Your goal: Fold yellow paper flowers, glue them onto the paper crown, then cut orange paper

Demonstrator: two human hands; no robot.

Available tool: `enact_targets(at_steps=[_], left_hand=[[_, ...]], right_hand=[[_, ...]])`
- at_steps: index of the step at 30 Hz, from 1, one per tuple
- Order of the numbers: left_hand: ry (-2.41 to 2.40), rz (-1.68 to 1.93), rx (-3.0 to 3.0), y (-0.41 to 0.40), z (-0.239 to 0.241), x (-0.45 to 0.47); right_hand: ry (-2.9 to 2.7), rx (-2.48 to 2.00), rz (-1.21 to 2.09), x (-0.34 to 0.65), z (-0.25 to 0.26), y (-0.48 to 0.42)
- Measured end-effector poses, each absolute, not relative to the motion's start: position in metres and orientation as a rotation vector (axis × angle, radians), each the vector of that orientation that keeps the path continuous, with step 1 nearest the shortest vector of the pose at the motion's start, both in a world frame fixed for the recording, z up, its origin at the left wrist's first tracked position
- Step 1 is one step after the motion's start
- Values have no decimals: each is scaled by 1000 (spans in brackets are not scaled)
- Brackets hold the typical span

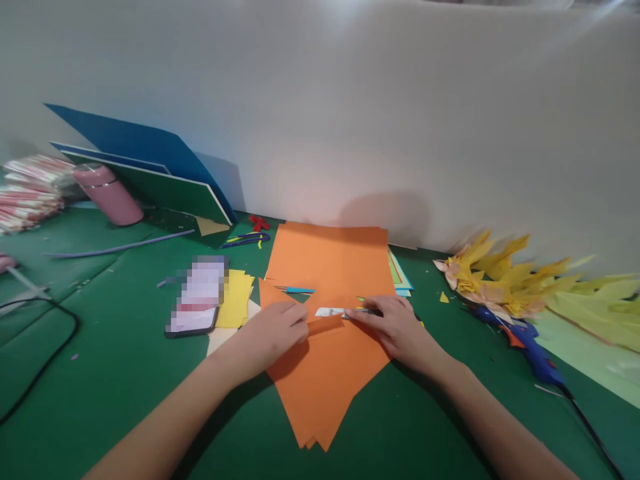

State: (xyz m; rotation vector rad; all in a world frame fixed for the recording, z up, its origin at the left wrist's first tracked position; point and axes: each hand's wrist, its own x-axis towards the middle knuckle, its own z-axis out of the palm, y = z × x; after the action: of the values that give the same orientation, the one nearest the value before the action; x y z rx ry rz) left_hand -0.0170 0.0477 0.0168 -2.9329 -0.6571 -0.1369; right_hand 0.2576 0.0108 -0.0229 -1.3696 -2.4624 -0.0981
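Large sheets of orange paper [320,373] lie in the middle, their pointed ends towards me. My left hand [277,333] is closed, its curled fingers pinching the orange paper at a low fold near the middle. Across from it, my right hand [395,327] lies palm down with thumb and fingers extended. Its fingertips press on a short whitish strip [329,312] on the paper. Dark and yellow bits show by the right fingers, but I cannot tell what they belong to. A slim blue tool [300,290] lies just beyond my left hand.
To the left are a phone [203,293], yellow paper [234,300], a pink bottle [110,197] and leaning boards [150,187]. A red flower [259,223] lies at the back. On the right are a blue glue gun [537,350] with its cord and yellow paper petals [500,277].
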Motion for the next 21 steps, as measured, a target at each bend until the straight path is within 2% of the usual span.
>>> enact_targets(at_steps=[8, 16, 21], left_hand=[[-737, -223, -2883, 49, 19, -16], [-964, -429, -3365, 58, 6, -22], [-1194, -350, -3393, 59, 7, -24]], right_hand=[[-2446, -1258, 89, 265, -22, 16], [-2484, -1264, 199, 272, -16, 13], [-2464, -1182, 225, 268, -15, 10]])
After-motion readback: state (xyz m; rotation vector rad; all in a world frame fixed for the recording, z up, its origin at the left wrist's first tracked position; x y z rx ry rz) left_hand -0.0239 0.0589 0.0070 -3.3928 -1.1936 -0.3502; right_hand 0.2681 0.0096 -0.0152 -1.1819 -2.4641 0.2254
